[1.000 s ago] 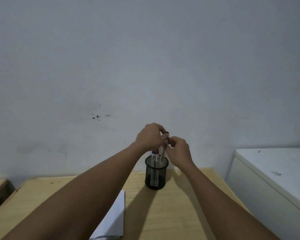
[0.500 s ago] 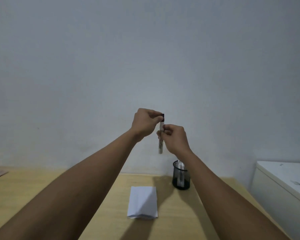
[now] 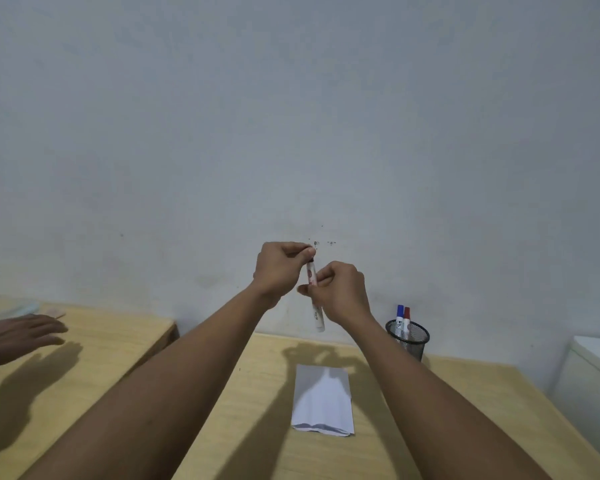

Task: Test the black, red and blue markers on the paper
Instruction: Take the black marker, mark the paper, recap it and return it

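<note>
I hold a white marker with a black cap [image 3: 316, 315] upright in the air above the desk. My right hand [image 3: 340, 294] grips its barrel around the middle. My left hand [image 3: 282, 268] pinches the black cap at the top end. A small stack of white paper [image 3: 323, 400] lies on the wooden desk [image 3: 447, 427] below my hands. The blue marker [image 3: 400, 318] and the red marker [image 3: 407, 320] stand caps up in a black mesh cup [image 3: 409, 341] at the back right.
Another person's hand [image 3: 21, 334] rests on a second wooden desk [image 3: 94, 355] at the left, near a pale object by the wall. A white cabinet [image 3: 593, 372] stands at the right edge. The grey wall runs close behind both desks.
My hands lifted the black marker out of the mesh cup and hold it higher and further left. The view shifted, so the cup and paper sit further right, and another hand came into sight.
</note>
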The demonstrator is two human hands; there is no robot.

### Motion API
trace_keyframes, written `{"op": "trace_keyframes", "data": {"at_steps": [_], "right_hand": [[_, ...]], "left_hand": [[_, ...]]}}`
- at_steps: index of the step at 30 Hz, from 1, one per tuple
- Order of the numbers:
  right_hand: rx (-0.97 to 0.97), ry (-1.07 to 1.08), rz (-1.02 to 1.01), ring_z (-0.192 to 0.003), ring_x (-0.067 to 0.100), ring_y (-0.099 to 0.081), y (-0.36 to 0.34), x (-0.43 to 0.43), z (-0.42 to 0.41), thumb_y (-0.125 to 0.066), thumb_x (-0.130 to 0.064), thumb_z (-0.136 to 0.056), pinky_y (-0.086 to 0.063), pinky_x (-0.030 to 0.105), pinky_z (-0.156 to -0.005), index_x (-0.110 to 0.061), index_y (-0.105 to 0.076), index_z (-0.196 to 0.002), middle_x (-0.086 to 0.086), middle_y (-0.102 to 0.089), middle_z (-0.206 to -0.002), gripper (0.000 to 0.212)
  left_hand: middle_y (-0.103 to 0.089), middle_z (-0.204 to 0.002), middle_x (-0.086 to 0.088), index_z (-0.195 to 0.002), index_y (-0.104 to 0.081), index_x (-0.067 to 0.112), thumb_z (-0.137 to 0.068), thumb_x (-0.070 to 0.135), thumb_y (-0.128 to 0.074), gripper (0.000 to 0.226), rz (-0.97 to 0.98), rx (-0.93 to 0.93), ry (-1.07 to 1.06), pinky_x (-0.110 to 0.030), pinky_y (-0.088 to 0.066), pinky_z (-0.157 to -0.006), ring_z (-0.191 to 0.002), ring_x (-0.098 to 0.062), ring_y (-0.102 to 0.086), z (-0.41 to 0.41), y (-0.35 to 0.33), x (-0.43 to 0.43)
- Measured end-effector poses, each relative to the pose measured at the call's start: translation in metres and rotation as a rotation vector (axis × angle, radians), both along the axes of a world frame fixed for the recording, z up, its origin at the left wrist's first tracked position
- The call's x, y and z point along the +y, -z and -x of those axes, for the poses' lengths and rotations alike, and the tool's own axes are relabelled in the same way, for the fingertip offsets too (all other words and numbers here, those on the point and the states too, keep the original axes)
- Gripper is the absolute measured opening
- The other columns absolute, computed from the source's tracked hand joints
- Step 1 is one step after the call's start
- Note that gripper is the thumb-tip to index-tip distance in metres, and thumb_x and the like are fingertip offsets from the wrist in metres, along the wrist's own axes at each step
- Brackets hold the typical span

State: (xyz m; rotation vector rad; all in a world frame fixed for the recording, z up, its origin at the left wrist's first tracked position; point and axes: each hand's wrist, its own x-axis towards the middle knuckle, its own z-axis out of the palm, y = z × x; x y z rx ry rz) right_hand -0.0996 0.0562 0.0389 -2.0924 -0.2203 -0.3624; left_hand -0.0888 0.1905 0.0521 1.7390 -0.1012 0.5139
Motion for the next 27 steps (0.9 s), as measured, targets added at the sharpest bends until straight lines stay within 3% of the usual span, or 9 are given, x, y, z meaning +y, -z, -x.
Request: {"op": "trace_keyframes", "data": {"at_steps": [5, 9, 12, 15, 17, 20, 23, 25, 27], "right_hand": [[-0.008, 0.025, 0.306, -0.079, 0.026, -0.068, 0.036, 0.000, -0.003, -0.082, -0.029, -0.079, -0.053, 0.036, -0.066, -0.017, -0.064, -0.090, 0.003, -0.069, -0.093, 0.024], [-0.006, 0.050, 0.487, -0.084, 0.029, -0.065, 0.073, -0.010, -0.005, -0.078, -0.028, -0.084, -0.050, 0.038, -0.069, -0.017, -0.060, -0.096, 0.002, -0.067, -0.097, 0.025], [0.029, 0.033, 0.325, -0.079, 0.021, -0.065, 0.093, -0.024, -0.011, -0.081, -0.028, -0.081, -0.052, 0.035, -0.068, -0.018, -0.068, -0.094, -0.002, -0.068, -0.088, 0.021], [0.074, 0.023, 0.128, -0.078, 0.018, -0.066, 0.104, -0.034, -0.016, -0.079, -0.023, -0.084, -0.048, 0.027, -0.063, -0.018, -0.071, -0.106, -0.003, -0.070, -0.082, 0.023], [0.100, 0.015, 0.018, -0.080, 0.020, -0.069, 0.108, -0.039, -0.019, -0.076, -0.020, -0.087, -0.049, 0.027, -0.063, -0.026, -0.063, -0.116, 0.001, -0.072, -0.084, 0.033], [0.116, -0.043, -0.077, -0.069, 0.022, -0.072, 0.112, -0.045, -0.023, -0.069, -0.012, -0.092, -0.055, 0.024, -0.060, -0.022, -0.060, -0.112, 0.006, -0.069, -0.093, 0.024], [0.208, -0.125, -0.297, -0.070, 0.028, -0.075, 0.114, -0.047, -0.026, -0.062, -0.007, -0.097, -0.064, 0.035, -0.070, -0.011, -0.067, -0.110, 0.014, -0.065, -0.101, 0.014], [0.326, -0.159, -0.512, -0.072, 0.024, -0.072, 0.114, -0.045, -0.028, -0.054, -0.006, -0.101, -0.063, 0.034, -0.069, -0.012, -0.070, -0.111, 0.014, -0.068, -0.099, 0.019], [0.423, -0.193, -0.715, -0.074, 0.023, -0.071, 0.113, -0.044, -0.029, -0.050, 0.000, -0.101, -0.062, 0.042, -0.077, -0.013, -0.071, -0.112, 0.011, -0.071, -0.093, 0.027]], "left_hand": [[-0.078, -0.087, 0.001, -0.088, -0.080, 0.012, -0.087, 0.021, -0.074, 0.011, 0.196, 0.080, -0.035, -0.031, -0.051, -0.087, -0.091, -0.010, -0.071, 0.000, 0.052, 0.004], [-0.077, -0.088, 0.002, -0.088, -0.078, 0.016, -0.086, 0.026, -0.074, 0.011, 0.299, 0.199, -0.086, -0.032, -0.046, -0.088, -0.091, -0.009, -0.070, -0.004, 0.094, 0.007], [-0.075, -0.081, 0.017, -0.077, -0.076, 0.034, -0.077, 0.045, -0.075, 0.011, -0.003, 0.234, -0.136, -0.043, -0.042, -0.094, -0.090, -0.006, -0.069, -0.015, 0.127, 0.021], [-0.070, -0.081, 0.022, -0.082, -0.073, 0.034, -0.081, 0.041, -0.073, 0.008, -0.358, 0.320, -0.219, -0.038, -0.026, -0.085, -0.092, -0.004, -0.063, -0.017, 0.153, 0.030], [-0.066, -0.073, 0.024, -0.084, -0.072, 0.032, -0.082, 0.038, -0.070, 0.006, -0.503, 0.339, -0.225, -0.034, -0.018, -0.078, -0.098, -0.007, -0.061, -0.015, 0.169, 0.032], [-0.071, -0.082, 0.019, -0.091, -0.072, 0.034, -0.086, 0.041, -0.062, 0.013, -0.621, 0.352, -0.225, -0.032, -0.014, -0.075, -0.108, -0.017, -0.058, -0.017, 0.185, 0.038], [-0.076, -0.097, 0.011, -0.101, -0.073, 0.033, -0.091, 0.044, -0.059, 0.021, -0.755, 0.343, -0.204, -0.039, -0.022, -0.085, -0.104, -0.012, -0.062, -0.022, 0.186, 0.042], [-0.075, -0.096, 0.011, -0.104, -0.073, 0.034, -0.092, 0.045, -0.057, 0.023, -0.788, 0.325, -0.191, -0.040, -0.023, -0.086, -0.101, -0.011, -0.062, -0.023, 0.185, 0.044], [-0.075, -0.094, 0.013, -0.105, -0.072, 0.035, -0.092, 0.046, -0.056, 0.023, -0.789, 0.305, -0.173, -0.040, -0.023, -0.087, -0.099, -0.010, -0.062, -0.023, 0.188, 0.044]]}}
